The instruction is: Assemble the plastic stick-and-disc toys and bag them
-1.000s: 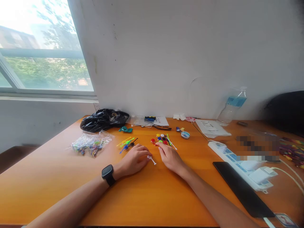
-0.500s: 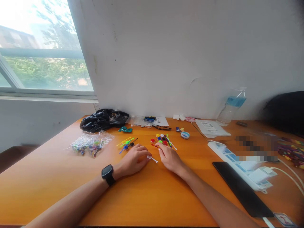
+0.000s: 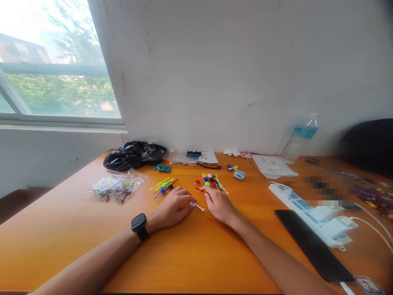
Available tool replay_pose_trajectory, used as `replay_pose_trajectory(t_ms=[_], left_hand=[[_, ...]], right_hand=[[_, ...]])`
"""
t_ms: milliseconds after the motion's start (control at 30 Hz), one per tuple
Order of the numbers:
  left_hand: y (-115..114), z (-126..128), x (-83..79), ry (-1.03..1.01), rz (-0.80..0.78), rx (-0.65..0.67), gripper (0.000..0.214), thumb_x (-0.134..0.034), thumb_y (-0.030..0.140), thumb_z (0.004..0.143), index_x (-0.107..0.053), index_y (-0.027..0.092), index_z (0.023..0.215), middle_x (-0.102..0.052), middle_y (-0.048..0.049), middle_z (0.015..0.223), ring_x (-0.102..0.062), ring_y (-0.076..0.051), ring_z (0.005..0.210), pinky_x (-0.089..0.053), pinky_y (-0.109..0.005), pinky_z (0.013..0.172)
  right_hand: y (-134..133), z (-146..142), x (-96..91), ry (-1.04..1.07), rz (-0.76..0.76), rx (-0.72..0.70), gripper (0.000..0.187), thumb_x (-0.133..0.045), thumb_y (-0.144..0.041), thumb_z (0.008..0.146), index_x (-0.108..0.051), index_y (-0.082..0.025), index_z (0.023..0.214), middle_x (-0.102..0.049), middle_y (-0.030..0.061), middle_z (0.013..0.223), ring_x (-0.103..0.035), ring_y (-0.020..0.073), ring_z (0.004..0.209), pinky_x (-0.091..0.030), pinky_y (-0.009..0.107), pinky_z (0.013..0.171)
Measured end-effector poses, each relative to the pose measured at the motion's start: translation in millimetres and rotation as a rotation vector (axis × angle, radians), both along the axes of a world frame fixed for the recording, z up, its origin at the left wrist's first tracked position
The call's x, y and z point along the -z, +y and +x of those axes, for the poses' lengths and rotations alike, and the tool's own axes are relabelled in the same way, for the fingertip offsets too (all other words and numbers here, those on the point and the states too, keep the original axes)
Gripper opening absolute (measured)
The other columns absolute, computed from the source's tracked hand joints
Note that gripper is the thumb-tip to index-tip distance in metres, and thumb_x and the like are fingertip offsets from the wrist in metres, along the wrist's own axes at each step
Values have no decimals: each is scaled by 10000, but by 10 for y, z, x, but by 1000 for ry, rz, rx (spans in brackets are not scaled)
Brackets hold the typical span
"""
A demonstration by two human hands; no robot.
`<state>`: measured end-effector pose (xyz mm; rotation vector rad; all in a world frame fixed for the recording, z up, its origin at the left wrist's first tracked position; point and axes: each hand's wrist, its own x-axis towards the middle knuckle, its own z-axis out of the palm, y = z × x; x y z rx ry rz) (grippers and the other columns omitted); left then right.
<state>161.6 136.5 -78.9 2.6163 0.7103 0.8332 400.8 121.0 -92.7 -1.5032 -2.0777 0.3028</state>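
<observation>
My left hand (image 3: 175, 205), wearing a black watch (image 3: 139, 225) on its wrist, is closed with a small white plastic stick (image 3: 199, 207) between thumb and fingertips. The stick slants down to the right. A thin red plastic stick (image 3: 200, 189) pokes out leftward from the closed fingers of my right hand (image 3: 218, 204). Beyond the left hand lie several yellow, green, blue and black sticks (image 3: 162, 185), some bearing round pieces. Just past the right hand is a group of small coloured discs (image 3: 209, 179) with more sticks (image 3: 221, 183) beside it.
A clear bag of coloured parts (image 3: 118, 186) lies left, a black plastic bag (image 3: 135, 155) behind it. At right are a power strip (image 3: 291, 198), a black phone (image 3: 313, 243) and a water bottle (image 3: 299, 139). A small round container (image 3: 239, 175) stands at the back.
</observation>
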Motion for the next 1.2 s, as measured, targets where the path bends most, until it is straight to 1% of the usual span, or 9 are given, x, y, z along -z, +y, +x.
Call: replay_pose_trajectory(t_ms=[167, 333, 467, 567, 667, 733, 833, 1000, 1200], left_hand=[[7, -1, 5, 8, 1, 6, 209, -537, 250, 1034, -728, 253, 1118, -715, -72, 1075, -617, -224, 1000, -489, -369, 915], [-8, 1, -22, 9, -5, 1, 206, -540, 246, 1030, -728, 256, 1114, -716, -72, 1083, -613, -227, 1002, -490, -372, 918], [-11, -2, -28, 6, -7, -1, 209, -537, 253, 1034, -730, 249, 1114, -716, -75, 1073, -611, -226, 999, -489, -372, 920], [-8, -1, -22, -1, -9, 3, 217, -538, 251, 1033, -731, 252, 1132, -716, -77, 1076, -611, -225, 999, -489, -369, 918], [-8, 2, -20, 1, -9, 6, 213, -539, 247, 1030, -734, 254, 1117, -716, -74, 1075, -610, -225, 996, -489, -368, 914], [-9, 2, -21, 5, -10, 6, 212, -538, 249, 1030, -733, 251, 1111, -716, -74, 1073, -609, -225, 998, -488, -369, 916], [-6, -2, -18, 7, -12, 3, 223, -528, 261, 1037, -735, 252, 1121, -715, -77, 1074, -610, -226, 1002, -490, -372, 917], [10, -11, 2, 2, -3, 18, 245, -520, 268, 1042, -738, 265, 1155, -717, -81, 1078, -617, -230, 997, -494, -381, 912], [-1, -4, -10, -1, -4, 6, 233, -520, 265, 1041, -740, 248, 1118, -718, -84, 1069, -615, -227, 991, -494, -379, 911]], right_hand=[[9, 3, 8, 42, 8, -11, 314, -440, -172, 1027, -674, -228, 1229, -765, 84, 1188, -714, 251, 1086, -518, 359, 907], [37, 34, 36, 101, 50, -59, 339, -460, -136, 995, -706, -232, 1208, -738, 80, 1220, -690, 229, 1119, -513, 354, 975], [45, 43, 50, 102, 55, -67, 379, -443, -88, 964, -679, -225, 1226, -714, 84, 1266, -664, 225, 1157, -493, 350, 998], [39, 35, 40, 83, 56, -36, 349, -428, -87, 954, -624, -224, 1208, -716, 85, 1205, -672, 229, 1068, -496, 350, 912], [34, 28, 22, 62, 62, -21, 266, -423, -89, 941, -583, -234, 1098, -707, 55, 1035, -657, 220, 909, -474, 331, 802], [32, 26, 13, 60, 65, -25, 234, -422, -85, 933, -565, -240, 1035, -688, 41, 981, -639, 212, 866, -454, 317, 773], [29, 26, 10, 59, 57, -30, 216, -420, -85, 931, -554, -242, 994, -680, 37, 969, -631, 207, 862, -440, 306, 763], [29, 30, 26, 56, 36, -26, 223, -414, -84, 938, -556, -247, 996, -691, 39, 983, -638, 211, 877, -439, 307, 772], [34, 41, 37, 55, 35, -27, 233, -423, -78, 932, -567, -247, 1002, -695, 40, 991, -639, 210, 879, -440, 305, 771]])
